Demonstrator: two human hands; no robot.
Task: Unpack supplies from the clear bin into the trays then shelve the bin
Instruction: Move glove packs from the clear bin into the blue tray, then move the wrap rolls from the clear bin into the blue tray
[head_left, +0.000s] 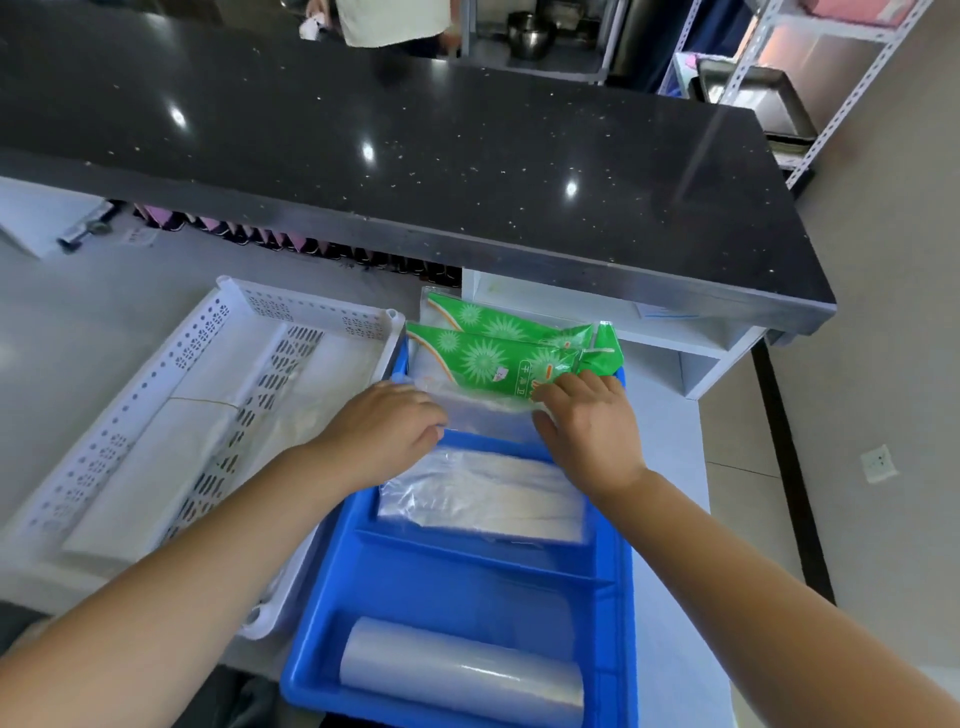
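Black speckled countertop (467, 130) with light reflections above a white work surface (78, 322); metal rack (746, 57), possibly holding steel pans, on beige floor (883, 312).

Glossy blue plastic tray (467, 587); speckled polished black counter (415, 145); crinkly clear bags (483, 493).
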